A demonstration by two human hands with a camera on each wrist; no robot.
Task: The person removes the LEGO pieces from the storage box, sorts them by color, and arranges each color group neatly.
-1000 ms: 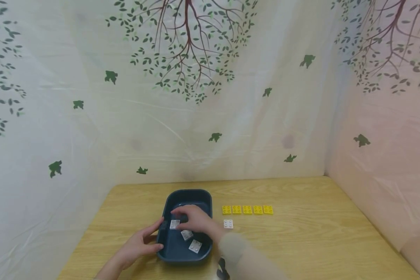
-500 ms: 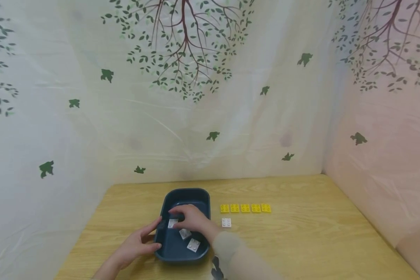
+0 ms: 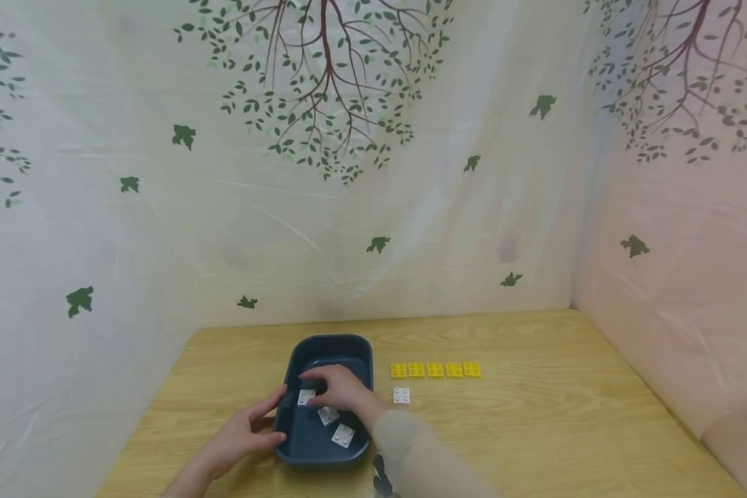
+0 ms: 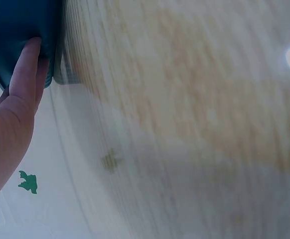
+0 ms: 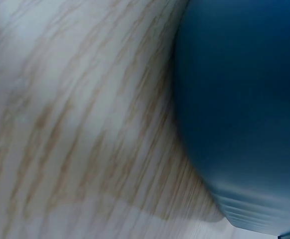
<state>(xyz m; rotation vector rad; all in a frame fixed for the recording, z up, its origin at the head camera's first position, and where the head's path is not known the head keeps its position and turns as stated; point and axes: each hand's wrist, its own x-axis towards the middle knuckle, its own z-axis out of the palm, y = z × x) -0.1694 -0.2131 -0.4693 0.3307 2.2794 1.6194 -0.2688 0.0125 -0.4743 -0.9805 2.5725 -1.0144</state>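
"Two bare hands at work; how does the right hand stand?"

"Inside the blue tray, forefinger bent and thumb at the edge of a white brick. Whether it pinches anything, I cannot tell."

"And the left hand?"

"Grasping nothing: forefinger and thumb apart, fairly straight, touching the tray's left side."

"What else does the tray hold?"

"Two more: an askew white brick and, nearest the person, a slanted white brick."

"Beyond it?"

"Right of the tray, on the wooden table, lies a lone white brick, with five yellow bricks lined up just behind. Farther back hangs a pale sheet printed with branches."
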